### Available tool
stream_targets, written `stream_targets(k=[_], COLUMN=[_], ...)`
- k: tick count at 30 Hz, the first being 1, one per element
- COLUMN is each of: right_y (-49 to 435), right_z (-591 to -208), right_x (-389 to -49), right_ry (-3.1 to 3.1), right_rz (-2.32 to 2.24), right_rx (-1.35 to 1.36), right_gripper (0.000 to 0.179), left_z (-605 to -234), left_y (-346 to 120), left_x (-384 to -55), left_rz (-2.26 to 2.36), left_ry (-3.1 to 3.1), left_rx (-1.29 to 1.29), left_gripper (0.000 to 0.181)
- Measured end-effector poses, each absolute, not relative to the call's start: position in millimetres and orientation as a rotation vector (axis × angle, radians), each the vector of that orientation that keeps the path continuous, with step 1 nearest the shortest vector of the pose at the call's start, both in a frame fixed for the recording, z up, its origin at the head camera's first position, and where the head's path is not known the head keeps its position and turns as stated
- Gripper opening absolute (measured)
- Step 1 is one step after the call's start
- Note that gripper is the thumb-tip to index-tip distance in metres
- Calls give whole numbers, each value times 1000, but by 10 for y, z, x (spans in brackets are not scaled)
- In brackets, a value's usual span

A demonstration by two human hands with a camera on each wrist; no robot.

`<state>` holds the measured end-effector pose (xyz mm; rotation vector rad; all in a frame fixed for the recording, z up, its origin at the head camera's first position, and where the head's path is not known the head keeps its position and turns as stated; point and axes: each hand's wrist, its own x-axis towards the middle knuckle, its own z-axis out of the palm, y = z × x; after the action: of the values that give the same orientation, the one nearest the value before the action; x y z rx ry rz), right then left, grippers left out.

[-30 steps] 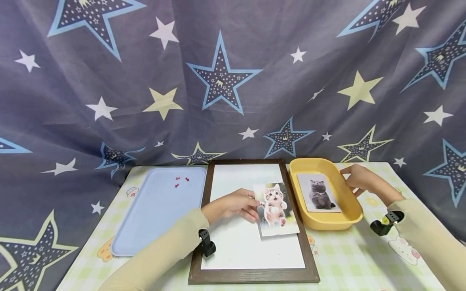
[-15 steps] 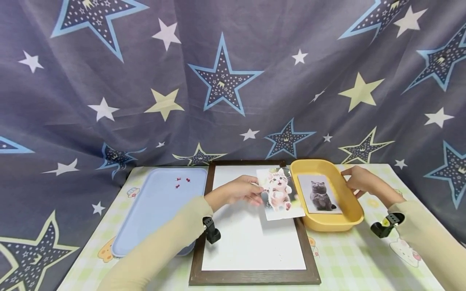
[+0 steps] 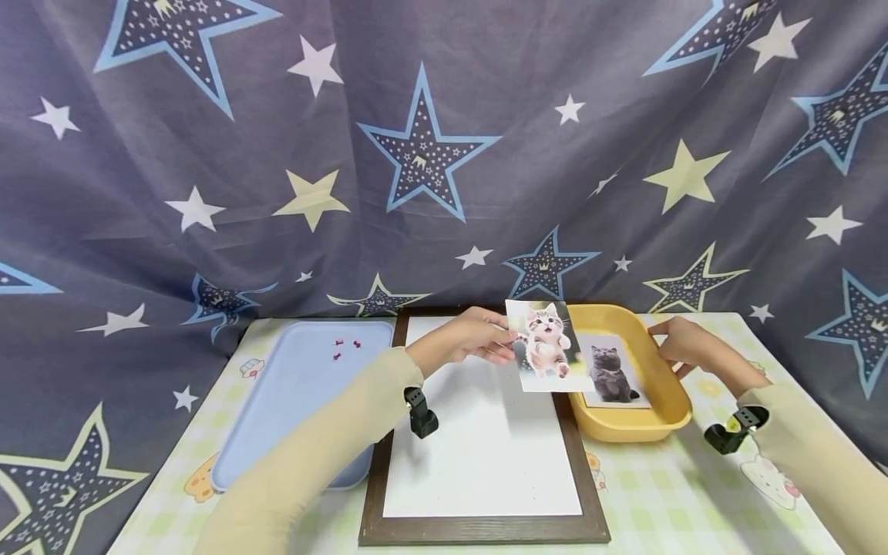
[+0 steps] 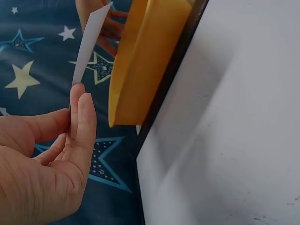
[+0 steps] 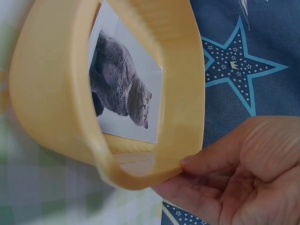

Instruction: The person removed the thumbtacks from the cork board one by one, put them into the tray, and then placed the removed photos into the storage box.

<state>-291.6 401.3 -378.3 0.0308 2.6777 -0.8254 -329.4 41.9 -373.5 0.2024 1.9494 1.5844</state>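
My left hand (image 3: 479, 336) pinches the left edge of a kitten photo (image 3: 546, 347) between thumb and fingers. In the head view the photo is held above the right side of a dark-framed white board (image 3: 479, 462) and overlaps the left part of a yellow basin (image 3: 669, 378). The left wrist view shows that photo (image 4: 89, 44) nearly edge-on. My right hand (image 3: 687, 343) grips the basin's right rim, thumb on top and fingers below, as the right wrist view shows. Inside the basin lies a grey cat photo (image 3: 609, 370), its left part hidden by the kitten photo.
On the left stands a blue tray (image 3: 298, 401) with red push pins (image 3: 338, 355) near its far end. A green checked cloth (image 3: 666, 493) covers the table. Behind everything hangs a star-patterned curtain (image 3: 486, 100).
My left hand has lifted the kitten photo off the board's surface and carried it right and away from me, over the basin's left rim. My right hand has stayed on the basin.
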Motion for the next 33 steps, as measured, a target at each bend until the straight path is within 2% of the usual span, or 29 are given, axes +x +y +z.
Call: stream_targets(k=[12, 19, 25, 33], right_y=[4028, 4006, 3994, 3998], right_z=[-3781, -3784, -3780, -3779], right_x=[-2918, -2938, -2936, -2929], right_ry=[2674, 2670, 2680, 2678], right_rz=[-830, -825, -824, -822], right_rx=[37, 71, 62, 63], right_gripper=[73, 72, 73, 73], left_z=[-3467, -3373, -3371, -3379], left_y=[559, 622, 697, 826], left_x=[-3395, -3443, -3503, -3555], left_rz=[1517, 1501, 1552, 1564], left_ry=[2007, 2042, 2005, 2013], left_rx=[221, 220, 206, 179], left_gripper=[13, 18, 13, 24])
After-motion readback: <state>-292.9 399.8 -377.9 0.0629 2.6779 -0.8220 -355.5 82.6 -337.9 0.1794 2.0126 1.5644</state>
